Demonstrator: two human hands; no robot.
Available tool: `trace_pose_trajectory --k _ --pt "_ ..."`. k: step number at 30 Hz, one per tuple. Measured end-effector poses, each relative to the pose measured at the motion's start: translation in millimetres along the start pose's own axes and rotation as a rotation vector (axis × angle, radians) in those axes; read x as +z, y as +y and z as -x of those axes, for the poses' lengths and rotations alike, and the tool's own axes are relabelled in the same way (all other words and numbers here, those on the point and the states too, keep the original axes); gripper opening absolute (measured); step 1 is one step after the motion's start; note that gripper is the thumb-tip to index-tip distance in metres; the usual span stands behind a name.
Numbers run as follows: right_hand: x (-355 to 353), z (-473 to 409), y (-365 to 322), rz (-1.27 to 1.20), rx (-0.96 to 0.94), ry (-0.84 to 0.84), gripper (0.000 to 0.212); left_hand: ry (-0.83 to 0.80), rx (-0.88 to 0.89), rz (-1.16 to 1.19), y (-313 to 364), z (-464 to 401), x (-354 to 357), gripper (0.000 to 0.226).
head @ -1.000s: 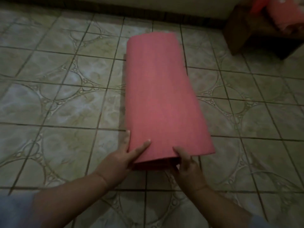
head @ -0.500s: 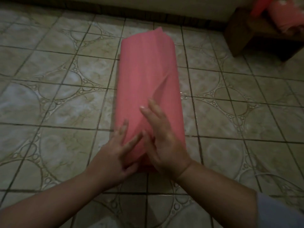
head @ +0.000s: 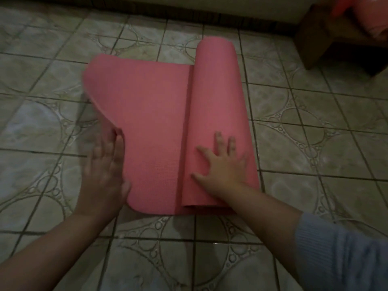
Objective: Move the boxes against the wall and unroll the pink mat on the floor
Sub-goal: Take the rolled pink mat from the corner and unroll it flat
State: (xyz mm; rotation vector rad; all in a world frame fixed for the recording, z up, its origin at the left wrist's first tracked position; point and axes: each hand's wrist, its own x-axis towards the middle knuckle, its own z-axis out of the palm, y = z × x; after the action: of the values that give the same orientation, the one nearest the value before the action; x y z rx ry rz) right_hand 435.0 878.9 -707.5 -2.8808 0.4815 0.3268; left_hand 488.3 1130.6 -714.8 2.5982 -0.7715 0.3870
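Note:
The pink mat [head: 155, 122] lies partly unrolled on the patterned tile floor [head: 315, 127]. Its flat part spreads to the left, with the free left edge curled up off the tiles. The rolled part [head: 218, 95] runs away from me on the right side of the mat. My right hand [head: 222, 164] rests flat on the near end of the roll, fingers spread. My left hand [head: 105, 162], blurred, is at the mat's free left edge, fingers against the lifted edge. No boxes are in view.
A dark wooden piece of furniture [head: 327, 36] stands at the back right with something pink [head: 375, 22] on it. A light wall with a dark skirting [head: 189, 13] runs along the far side. Tiles stretch to the left and right of the mat.
The mat was a closed roll under both hands. Now its free edge has been drawn out to the left by my left hand, while my right hand has gone right with the roll.

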Motion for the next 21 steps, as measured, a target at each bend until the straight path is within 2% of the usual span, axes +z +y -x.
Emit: trace_pose_trajectory --k 2,4,6,8,9,11,13,15,21 --pt "-1 5 20 -0.050 0.073 0.020 0.073 0.057 0.122 -0.154 15 -17 6 0.085" --pt "-5 10 35 -0.102 0.159 0.064 0.067 -0.032 0.147 -0.205 34 -35 25 0.078" --pt "-9 12 44 -0.134 0.250 0.121 0.066 -0.343 -0.050 -0.049 49 -51 49 0.078" --pt "-15 11 49 -0.228 0.356 0.160 0.079 -0.691 -0.293 0.063 52 -58 77 0.082" --pt "-17 9 52 -0.287 0.404 0.168 0.088 -0.803 -0.352 0.040 50 -56 89 0.087" --pt "-20 5 62 -0.380 0.478 0.164 0.109 -0.926 -0.404 0.004 44 -49 104 0.100" --pt "-21 4 77 -0.482 0.525 0.140 0.127 -0.955 -0.436 0.000 40 -42 111 0.113" --pt "-23 4 90 -0.618 0.533 0.114 0.135 -0.937 -0.428 -0.020 37 -38 114 0.120" --pt "-20 11 80 -0.761 0.442 0.112 0.126 -0.929 -0.432 -0.085 17 -33 99 0.122"
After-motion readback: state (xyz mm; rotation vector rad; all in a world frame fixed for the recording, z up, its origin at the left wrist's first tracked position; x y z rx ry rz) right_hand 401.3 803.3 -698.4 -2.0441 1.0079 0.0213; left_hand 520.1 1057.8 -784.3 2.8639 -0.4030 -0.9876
